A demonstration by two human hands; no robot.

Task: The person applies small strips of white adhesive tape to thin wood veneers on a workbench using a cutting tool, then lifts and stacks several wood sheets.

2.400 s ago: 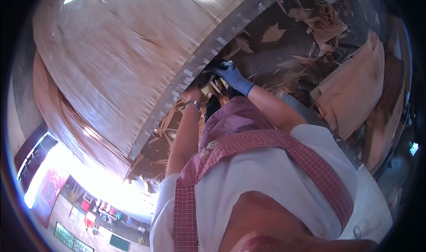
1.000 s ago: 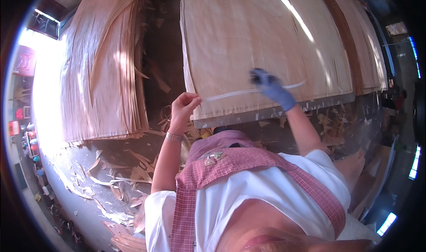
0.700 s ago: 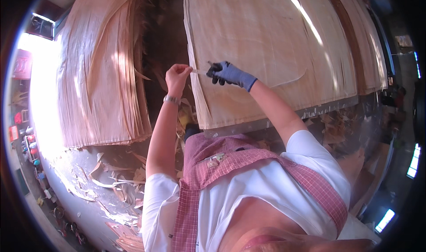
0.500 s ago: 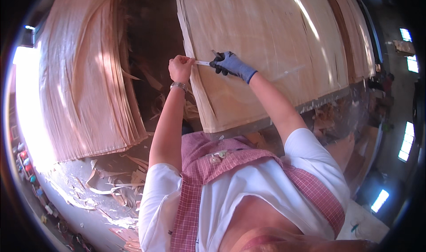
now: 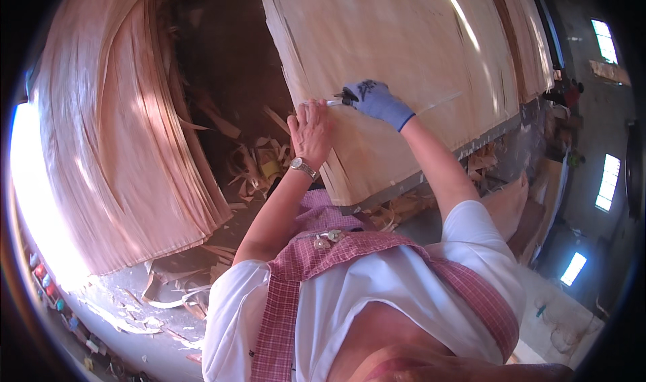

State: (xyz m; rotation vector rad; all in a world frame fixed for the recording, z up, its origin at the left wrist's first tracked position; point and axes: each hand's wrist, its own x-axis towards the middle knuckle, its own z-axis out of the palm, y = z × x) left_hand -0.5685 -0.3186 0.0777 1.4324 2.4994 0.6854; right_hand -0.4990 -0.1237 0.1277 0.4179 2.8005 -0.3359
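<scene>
A tall stack of thin pale wood veneer sheets (image 5: 404, 65) lies in front of me, its layered left edge ragged. My left hand (image 5: 312, 134), bare with a wristwatch (image 5: 304, 166), lies palm down at that edge, fingers stretched out over the end of a narrow white tape strip (image 5: 334, 102). From there the strip runs across the top sheet to my right hand (image 5: 377, 104), in a blue-grey glove with dark fingertips. That hand is closed on the strip's other end; whatever else is in its fingers is hidden.
On the left rises another stack of reddish veneer (image 5: 114, 160), its sheets curling. Between the stacks is a dark gap with torn veneer scraps (image 5: 259, 166). More scraps (image 5: 182, 288) litter the floor at lower left. Another veneer stack (image 5: 521, 32) stands at far right.
My left hand has gone from pinching the strip to lying flat over the stack's edge, shifting right and nearer. My right hand has moved slightly right; the metal piece jutting from it no longer shows.
</scene>
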